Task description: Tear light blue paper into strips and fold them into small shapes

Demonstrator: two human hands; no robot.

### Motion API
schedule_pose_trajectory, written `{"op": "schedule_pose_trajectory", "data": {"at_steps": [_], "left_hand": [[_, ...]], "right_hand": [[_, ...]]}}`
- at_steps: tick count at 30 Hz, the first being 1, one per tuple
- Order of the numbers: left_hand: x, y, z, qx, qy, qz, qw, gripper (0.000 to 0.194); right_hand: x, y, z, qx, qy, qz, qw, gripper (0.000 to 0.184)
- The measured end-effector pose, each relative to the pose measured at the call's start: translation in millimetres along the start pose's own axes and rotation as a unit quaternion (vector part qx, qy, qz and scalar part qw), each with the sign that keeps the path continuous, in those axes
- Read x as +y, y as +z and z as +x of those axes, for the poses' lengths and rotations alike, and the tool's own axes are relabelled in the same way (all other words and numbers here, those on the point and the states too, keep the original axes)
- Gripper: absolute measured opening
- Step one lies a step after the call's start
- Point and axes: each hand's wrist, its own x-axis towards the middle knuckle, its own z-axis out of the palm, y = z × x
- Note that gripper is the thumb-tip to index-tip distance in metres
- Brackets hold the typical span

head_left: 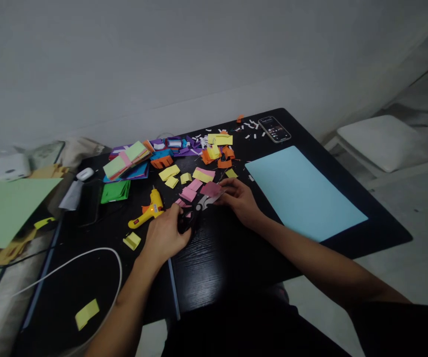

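My left hand (165, 232) is closed round the dark handles of a pair of scissors (202, 202), whose pale blades point right. Fingers and thumb of my right hand (240, 202) pinch a dark pink piece of paper (211, 189) just above the blades. Whether the blades touch the paper I cannot tell. Light pink paper pieces (189, 193) lie just beyond the scissors, beside folded yellow pieces (169, 172). Left of my left hand rests a yellow glue gun (149, 210) with a small light on it.
A light blue sheet (303, 193) lies on the black table's right side, with a phone (274, 129) behind it. Paper bundles (128, 159) and a green stack (115, 192) sit at the left. A white cable (119, 263) loops in front. A white stool (379, 141) stands right.
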Motion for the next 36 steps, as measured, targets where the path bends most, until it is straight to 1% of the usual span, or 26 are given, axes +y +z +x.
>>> {"op": "schedule_pose_trajectory", "data": {"at_steps": [3, 9, 17, 22, 28, 36], "left_hand": [[-1.3, 0.2, 0.4, -0.007, -0.001, -0.003, 1.000, 0.028], [-6.3, 2.0, 1.3, 0.008, -0.003, -0.037, 0.999, 0.027], [-5.1, 2.0, 4.2, -0.009, -0.002, -0.050, 0.999, 0.027], [-7.3, 3.8, 5.1, -0.008, 0.002, -0.041, 0.999, 0.025], [-7.7, 3.2, 5.9, -0.030, 0.002, -0.026, 0.999, 0.021], [-10.3, 4.8, 7.2, -0.024, 0.005, -0.043, 0.999, 0.018]], "right_hand": [[0.6, -0.6, -0.4, -0.003, -0.004, 0.009, 1.000, 0.045], [2.7, -1.6, 0.5, -0.014, -0.024, 0.011, 1.000, 0.040], [1.1, -1.6, 2.4, -0.008, -0.022, 0.006, 1.000, 0.036], [2.3, -2.3, 2.7, -0.013, -0.019, 0.005, 1.000, 0.037], [1.6, -1.8, 2.5, -0.010, -0.018, 0.005, 1.000, 0.039], [1.7, -1.7, 2.3, -0.003, -0.024, -0.002, 1.000, 0.038]]}}
